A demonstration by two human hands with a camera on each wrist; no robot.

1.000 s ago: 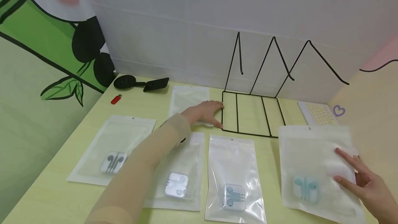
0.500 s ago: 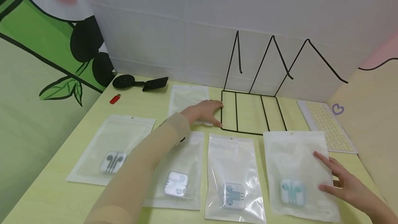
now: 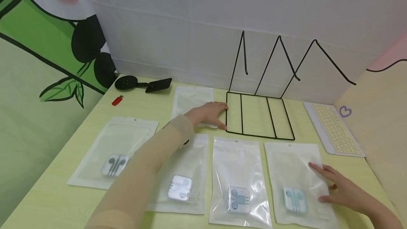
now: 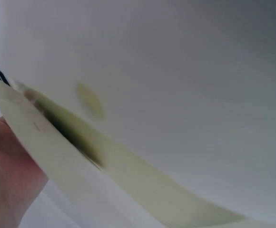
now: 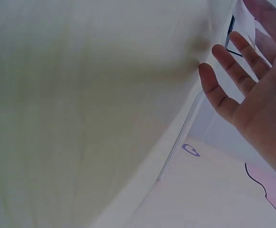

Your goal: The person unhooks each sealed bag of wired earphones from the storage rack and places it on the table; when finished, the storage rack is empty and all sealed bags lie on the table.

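Observation:
My left hand (image 3: 210,114) reaches to the black wire rack (image 3: 260,137), fingertips and thumb touching its left rod. Under that hand a pale zip bag (image 3: 192,98) lies partly hidden. My right hand (image 3: 341,188) rests at the right edge of a frosted zip bag (image 3: 292,165), its fingers spread and fairly straight in the right wrist view. Earphones in a clear case (image 3: 295,200) show through this bag. Beside it lies a glossy zip bag (image 3: 236,165) with cased earphones (image 3: 239,200) inside. In the left wrist view a blurred pale sheet covers much of my hand.
Two more bags with cased earphones, a left bag (image 3: 127,133) and a middle bag (image 3: 197,158), lie partly behind my left forearm. A white keyboard (image 3: 335,130) is at the right. A black folding stand (image 3: 143,83) and red USB stick (image 3: 117,100) are at back left.
My right hand has moved the frosted bag leftward and down onto the table beside the glossy bag, uncovering the keyboard and the rack's front corner. My left hand stays at the rack.

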